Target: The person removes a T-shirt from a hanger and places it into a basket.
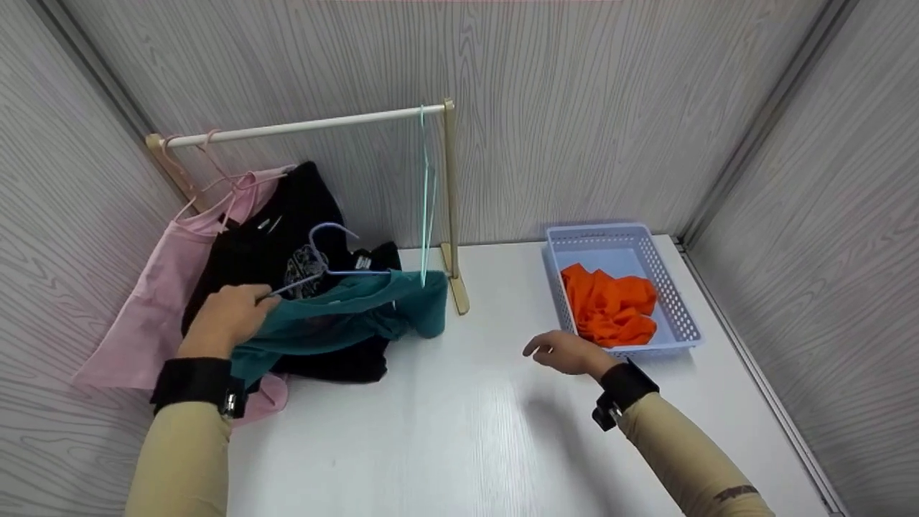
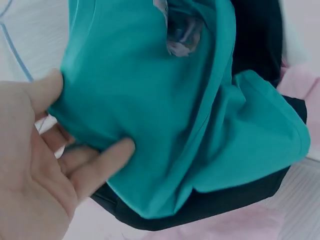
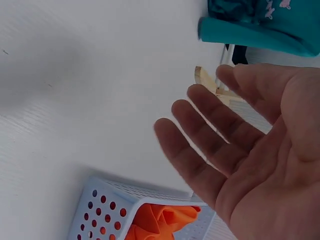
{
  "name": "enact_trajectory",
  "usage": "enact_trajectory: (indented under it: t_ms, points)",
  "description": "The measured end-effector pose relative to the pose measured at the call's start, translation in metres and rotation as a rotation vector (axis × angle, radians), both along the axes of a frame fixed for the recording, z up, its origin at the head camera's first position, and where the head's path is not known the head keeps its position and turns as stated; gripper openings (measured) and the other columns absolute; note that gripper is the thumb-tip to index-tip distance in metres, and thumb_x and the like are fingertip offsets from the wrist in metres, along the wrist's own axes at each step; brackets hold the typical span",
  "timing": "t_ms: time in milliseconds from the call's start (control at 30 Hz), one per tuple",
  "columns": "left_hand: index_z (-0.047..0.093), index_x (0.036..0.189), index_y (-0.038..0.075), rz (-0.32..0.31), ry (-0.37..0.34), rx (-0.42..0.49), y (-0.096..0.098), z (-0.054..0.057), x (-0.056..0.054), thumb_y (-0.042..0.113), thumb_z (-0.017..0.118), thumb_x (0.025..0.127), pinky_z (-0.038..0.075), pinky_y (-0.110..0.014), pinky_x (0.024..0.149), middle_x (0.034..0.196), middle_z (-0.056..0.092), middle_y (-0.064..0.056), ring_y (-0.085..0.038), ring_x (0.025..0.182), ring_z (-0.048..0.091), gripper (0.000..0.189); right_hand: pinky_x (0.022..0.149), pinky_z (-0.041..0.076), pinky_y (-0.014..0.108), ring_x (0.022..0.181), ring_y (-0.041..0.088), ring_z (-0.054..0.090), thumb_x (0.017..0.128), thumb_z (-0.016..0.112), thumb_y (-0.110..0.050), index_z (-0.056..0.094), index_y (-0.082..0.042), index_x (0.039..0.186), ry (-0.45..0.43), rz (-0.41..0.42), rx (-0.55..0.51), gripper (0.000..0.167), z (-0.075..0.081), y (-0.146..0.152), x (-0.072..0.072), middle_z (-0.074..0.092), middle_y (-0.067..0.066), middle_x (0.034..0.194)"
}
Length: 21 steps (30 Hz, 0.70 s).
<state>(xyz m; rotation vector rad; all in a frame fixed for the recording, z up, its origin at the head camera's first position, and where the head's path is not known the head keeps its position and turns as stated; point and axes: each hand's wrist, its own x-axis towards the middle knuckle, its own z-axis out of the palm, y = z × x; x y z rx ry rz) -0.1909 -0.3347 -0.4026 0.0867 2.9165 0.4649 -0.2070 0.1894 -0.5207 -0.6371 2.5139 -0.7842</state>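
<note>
My left hand (image 1: 230,316) pinches the left shoulder of a lavender hanger (image 1: 359,272), whose hook stands up free below the rail. From that hanger a teal shirt (image 1: 344,309) hangs in folds, overlapping dark garments behind it. In the left wrist view, thumb and fingers are at the edge of the teal cloth (image 2: 130,100). My right hand (image 1: 567,353) is over the table beside the basket's near left corner and holds nothing. Its fingers (image 3: 205,150) spread slightly in the right wrist view.
A clothes rack with a white rail (image 1: 309,126) stands left, carrying pink hangers with a pink shirt (image 1: 147,309) and a black shirt (image 1: 240,266). A mint hanger (image 1: 425,194) hangs at its right end. The blue basket (image 1: 675,309) at right holds orange cloth (image 1: 610,309). Walls surround the table.
</note>
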Motion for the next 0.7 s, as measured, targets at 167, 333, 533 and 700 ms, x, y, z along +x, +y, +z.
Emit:
enact_trajectory:
  t_ms: [167, 333, 533, 700]
  points:
    - [0.055, 0.134, 0.005, -0.114, -0.009, 0.036, 0.02, -0.006, -0.001, 0.038, 0.046, 0.103, 0.04, -0.064, 0.101, 0.13, 0.059, -0.025, -0.044, 0.116, 0.055, 0.047, 0.091, 0.054, 0.043, 0.098, 0.023, 0.064, 0.097, 0.055, -0.009, 0.07, -0.01, 0.113, 0.16, -0.016, -0.136, 0.022, 0.01, -0.002, -0.005, 0.071, 0.008, 0.11]
    - [0.059, 0.093, 0.014, -0.208, 0.051, 0.061, 0.052, -0.01, -0.005, 0.034, 0.048, 0.102, 0.043, -0.039, 0.071, 0.079, 0.052, -0.003, -0.021, 0.075, 0.052, 0.025, 0.088, 0.054, 0.042, 0.097, 0.023, 0.065, 0.097, 0.054, -0.005, 0.07, -0.007, 0.109, 0.327, -0.09, -0.256, 0.02, 0.027, -0.001, -0.011, 0.071, 0.009, 0.106]
    - [0.062, 0.094, 0.017, -0.277, 0.055, 0.122, 0.099, -0.017, -0.006, 0.034, 0.048, 0.103, 0.041, -0.033, 0.069, 0.078, 0.05, 0.001, -0.016, 0.072, 0.049, 0.024, 0.077, 0.053, 0.028, 0.09, 0.017, 0.063, 0.099, 0.055, -0.011, 0.071, -0.013, 0.11, 0.36, -0.071, -0.3, 0.02, 0.06, 0.007, -0.011, 0.072, 0.003, 0.103]
    - [0.061, 0.091, 0.017, -0.347, 0.097, 0.109, 0.136, -0.019, -0.008, 0.035, 0.048, 0.102, 0.04, -0.031, 0.066, 0.076, 0.052, 0.002, -0.016, 0.069, 0.048, 0.025, 0.08, 0.056, 0.033, 0.091, 0.017, 0.065, 0.098, 0.057, -0.013, 0.071, -0.013, 0.112, 0.359, -0.056, -0.292, 0.02, 0.086, 0.017, -0.009, 0.072, 0.006, 0.106]
